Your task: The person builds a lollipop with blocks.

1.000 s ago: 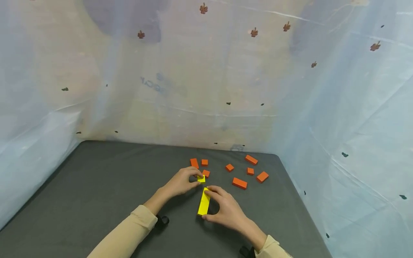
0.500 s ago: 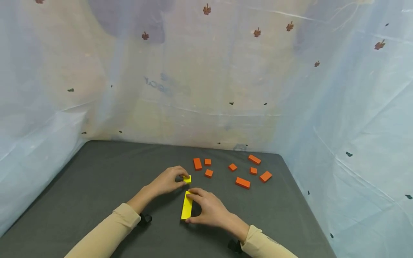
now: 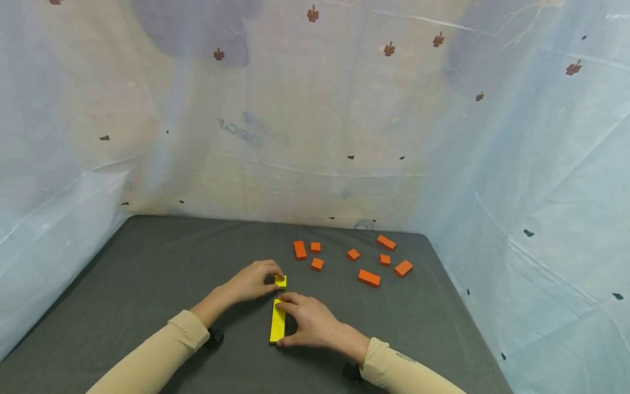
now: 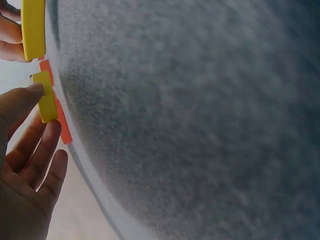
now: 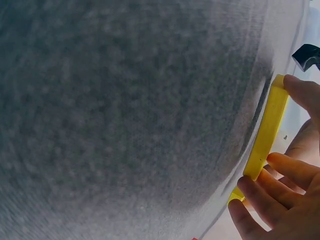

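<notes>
In the head view, my left hand (image 3: 251,282) pinches a small yellow block (image 3: 281,283) between thumb and fingers. Nearer to me, my right hand (image 3: 312,323) grips a long yellow block (image 3: 277,323) by its two ends, thumb at the near end and fingers at the far end. The small block lies just beyond the long one's far end. From the left wrist, the thumb presses one face of the small yellow block (image 4: 46,97) with fingertips on the opposite side. The right wrist view shows the long yellow block (image 5: 266,130) close over the dark tabletop.
Several orange blocks lie farther back on the dark grey table (image 3: 147,284): a longer one (image 3: 369,278), another (image 3: 299,250), and small ones such as this cube (image 3: 317,264). Translucent plastic sheeting (image 3: 295,137) hangs around the back and sides.
Both hands have moved left with their yellow blocks, then slightly toward me, away from the orange blocks. Both grips stay the same.
</notes>
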